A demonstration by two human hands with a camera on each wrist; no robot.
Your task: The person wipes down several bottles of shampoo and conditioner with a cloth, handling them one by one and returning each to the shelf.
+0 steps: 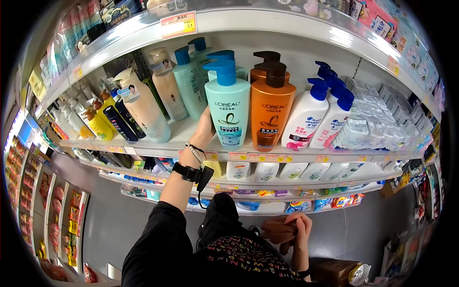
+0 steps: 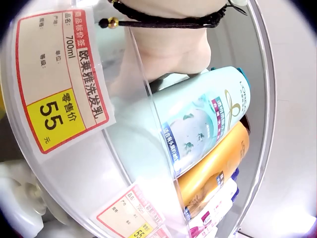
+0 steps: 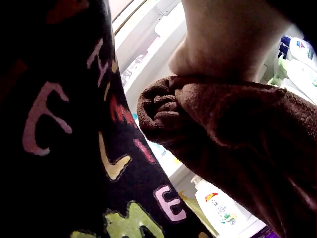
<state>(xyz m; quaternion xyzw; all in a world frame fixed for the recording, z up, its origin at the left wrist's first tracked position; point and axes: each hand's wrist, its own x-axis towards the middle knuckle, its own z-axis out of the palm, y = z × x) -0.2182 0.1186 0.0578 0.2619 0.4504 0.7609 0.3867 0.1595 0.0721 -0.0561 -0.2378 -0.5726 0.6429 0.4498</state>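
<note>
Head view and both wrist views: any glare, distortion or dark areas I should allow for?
Head view: strong fisheye curve, black corners, glare on the upper shelf edge, teal bottle sharp; left wrist view: scene turned sideways, glare at lower right, larger price tag legible; right wrist view: black shirt and brown cloth underlit, shelf behind bright.

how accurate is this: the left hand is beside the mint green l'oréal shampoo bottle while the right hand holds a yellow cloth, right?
Not quite: the cloth in the right hand is brown, as the head view shows. The left hand is indeed beside the mint green L'Oréal shampoo bottle.
</note>
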